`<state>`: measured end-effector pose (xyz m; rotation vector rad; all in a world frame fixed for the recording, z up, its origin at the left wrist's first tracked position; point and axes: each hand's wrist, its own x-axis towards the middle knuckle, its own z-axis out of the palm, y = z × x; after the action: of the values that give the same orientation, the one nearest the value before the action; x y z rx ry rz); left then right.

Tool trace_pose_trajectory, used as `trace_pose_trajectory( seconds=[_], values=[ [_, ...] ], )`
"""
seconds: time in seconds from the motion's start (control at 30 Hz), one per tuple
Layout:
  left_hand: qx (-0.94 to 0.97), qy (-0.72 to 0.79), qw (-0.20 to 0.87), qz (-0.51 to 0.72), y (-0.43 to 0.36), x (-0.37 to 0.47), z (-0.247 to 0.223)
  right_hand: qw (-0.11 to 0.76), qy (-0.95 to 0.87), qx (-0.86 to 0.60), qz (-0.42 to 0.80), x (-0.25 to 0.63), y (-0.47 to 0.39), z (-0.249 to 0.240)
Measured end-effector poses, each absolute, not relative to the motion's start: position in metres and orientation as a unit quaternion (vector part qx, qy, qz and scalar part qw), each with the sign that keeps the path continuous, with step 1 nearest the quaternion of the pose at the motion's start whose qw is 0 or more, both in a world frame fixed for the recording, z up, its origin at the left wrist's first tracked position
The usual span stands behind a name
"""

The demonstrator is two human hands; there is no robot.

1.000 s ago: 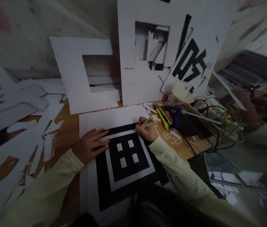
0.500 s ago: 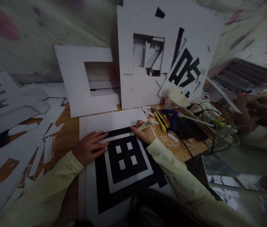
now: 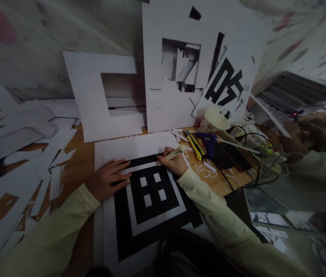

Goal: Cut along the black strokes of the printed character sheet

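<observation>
A white sheet printed with a large black character [image 3: 157,241] lies in front of me, over a white board [image 3: 134,144]. My left hand [image 3: 107,179] rests flat on its left side, fingers spread toward the black print. In my right hand [image 3: 174,161] is a pale pen-like tool [image 3: 175,152], gripped as one holds a pen. Its lower end points at the upper edge of the print, but the fingers partly hide the tip, so I cannot tell whether it is a pen or a knife.
Beyond my right hand lie a yellow utility knife [image 3: 195,146], a blue glue gun [image 3: 209,143], a dark phone [image 3: 236,156] and a paper cup [image 3: 213,120]. Cut boards [image 3: 84,96] lean at the back. Scraps [image 3: 38,157] cover the left. Another person's hands [image 3: 298,138] work at right.
The whole view has shifted slightly, so things sit a little further left. My right hand keeps its grip on the pen-like tool near the same spot; my left hand stays flat.
</observation>
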<state>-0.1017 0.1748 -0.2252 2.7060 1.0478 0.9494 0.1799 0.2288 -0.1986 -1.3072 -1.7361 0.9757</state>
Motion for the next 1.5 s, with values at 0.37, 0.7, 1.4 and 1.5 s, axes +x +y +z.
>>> trace_pose_trajectory(
  seconds=[0.37,0.7,1.4,1.5],
  values=[
    [0.884,0.353,0.051,0.302,0.173,-0.1,-0.222,0.408,-0.661,-0.531,0.34,0.185,0.231,-0.202],
    [0.88,0.359,0.073,0.301,0.172,-0.1,-0.222,0.423,-0.665,-0.519,0.331,0.184,0.232,-0.197],
    [0.871,0.383,0.089,0.295,0.173,-0.101,-0.223,0.478,-0.617,-0.52,0.347,0.193,0.238,-0.2],
    [0.852,0.411,0.136,0.293,0.173,-0.1,-0.221,0.488,-0.585,-0.531,0.371,0.195,0.24,-0.199]
  ],
)
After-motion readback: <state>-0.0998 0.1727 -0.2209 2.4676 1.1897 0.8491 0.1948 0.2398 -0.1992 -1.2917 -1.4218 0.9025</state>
